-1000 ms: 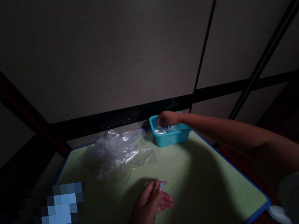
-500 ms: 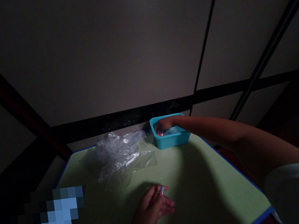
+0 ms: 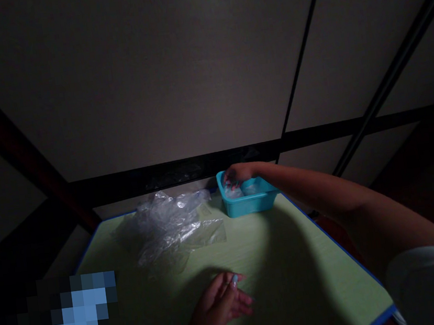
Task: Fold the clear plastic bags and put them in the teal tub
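Observation:
My right hand (image 3: pixel 237 174) hangs over the left part of a turquoise plastic bin (image 3: pixel 249 205). Its fingers point down, loosely apart, and I make out nothing between them. Inside the bin lies something clear and whitish, like crumpled plastic (image 3: pixel 250 188); my hand and forearm hide part of it. Near the front of the table, my left hand (image 3: pixel 224 298) is held with half-bent fingers apart and the palm turned inward. A pale, shiny spot shows at its thumb tip, and no held object can be seen. Crumpled clear plastic bags (image 3: pixel 172 220) lie beyond it.
The light green table (image 3: pixel 269 261) has a blue edge and stands against panelled cabinet doors (image 3: pixel 175 83) with a dark horizontal band. My right arm spans the table's right side. The scene is dim, with a pixelated patch at lower left.
My right hand has risen a little inside the bin and its fingers have loosened, showing more of the whitish contents. My left hand stays nearly where it was.

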Action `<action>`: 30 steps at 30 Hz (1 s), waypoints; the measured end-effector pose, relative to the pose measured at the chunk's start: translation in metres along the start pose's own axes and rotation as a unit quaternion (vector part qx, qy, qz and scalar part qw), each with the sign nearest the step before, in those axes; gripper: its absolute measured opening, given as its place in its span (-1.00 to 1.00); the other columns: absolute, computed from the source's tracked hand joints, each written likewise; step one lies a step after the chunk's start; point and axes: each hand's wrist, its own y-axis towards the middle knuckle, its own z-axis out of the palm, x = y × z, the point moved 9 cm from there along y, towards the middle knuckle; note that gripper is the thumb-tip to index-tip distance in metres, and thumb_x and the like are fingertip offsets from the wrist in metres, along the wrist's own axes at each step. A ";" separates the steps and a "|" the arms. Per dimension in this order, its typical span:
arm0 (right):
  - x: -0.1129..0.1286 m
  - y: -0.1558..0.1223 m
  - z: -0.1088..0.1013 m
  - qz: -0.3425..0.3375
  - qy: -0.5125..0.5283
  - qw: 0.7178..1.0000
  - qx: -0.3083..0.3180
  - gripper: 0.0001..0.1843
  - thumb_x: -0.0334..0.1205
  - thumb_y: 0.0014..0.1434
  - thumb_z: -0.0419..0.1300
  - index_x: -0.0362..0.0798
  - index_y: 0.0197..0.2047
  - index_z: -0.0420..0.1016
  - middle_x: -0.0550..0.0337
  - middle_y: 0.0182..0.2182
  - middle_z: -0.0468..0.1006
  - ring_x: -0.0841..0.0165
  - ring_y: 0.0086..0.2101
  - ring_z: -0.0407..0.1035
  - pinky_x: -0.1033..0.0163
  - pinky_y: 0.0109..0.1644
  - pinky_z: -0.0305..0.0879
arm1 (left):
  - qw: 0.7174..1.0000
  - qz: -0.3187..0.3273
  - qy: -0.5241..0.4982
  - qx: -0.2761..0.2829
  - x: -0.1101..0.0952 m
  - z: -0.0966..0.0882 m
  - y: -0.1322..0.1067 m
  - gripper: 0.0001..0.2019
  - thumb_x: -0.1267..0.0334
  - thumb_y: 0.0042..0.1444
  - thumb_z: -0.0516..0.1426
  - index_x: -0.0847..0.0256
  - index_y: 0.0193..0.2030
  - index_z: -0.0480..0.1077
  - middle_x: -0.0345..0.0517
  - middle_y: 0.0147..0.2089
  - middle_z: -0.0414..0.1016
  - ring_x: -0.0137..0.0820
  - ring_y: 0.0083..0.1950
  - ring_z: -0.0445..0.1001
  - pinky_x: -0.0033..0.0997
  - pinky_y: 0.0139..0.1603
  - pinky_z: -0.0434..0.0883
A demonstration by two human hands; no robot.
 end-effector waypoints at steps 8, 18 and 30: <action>-0.008 -0.007 0.006 0.007 -0.025 0.999 0.047 -0.73 -0.43 0.07 0.17 -0.18 -0.13 0.55 0.04 -0.28 0.61 0.33 -0.32 0.50 0.23 -0.17 0.42 | 1.000 -0.005 0.028 0.000 0.002 -0.002 0.001 -0.28 -0.39 -0.25 0.25 0.24 -0.16 0.47 -0.10 -0.41 0.59 -0.36 -0.39 0.55 -0.39 -0.27 0.40; -0.005 0.000 0.030 0.041 -0.069 0.993 0.084 -0.65 -0.43 0.12 0.13 -0.18 0.00 0.47 0.04 -0.27 0.59 0.32 -0.35 0.49 0.18 -0.20 0.41 | 1.000 -0.011 0.022 0.008 -0.001 -0.001 0.000 -0.28 -0.37 -0.26 0.26 0.25 -0.16 0.47 -0.10 -0.41 0.59 -0.37 -0.39 0.55 -0.39 -0.27 0.42; 0.003 -0.015 0.016 0.008 -0.033 0.999 0.041 -0.65 -0.06 0.29 0.09 -0.15 -0.08 0.51 -0.07 -0.10 0.58 0.27 -0.30 0.51 0.20 -0.21 0.42 | 1.000 0.010 0.017 -0.023 0.004 -0.004 0.004 -0.31 -0.36 -0.26 0.26 0.25 -0.22 0.46 -0.10 -0.47 0.58 -0.35 -0.45 0.55 -0.37 -0.33 0.43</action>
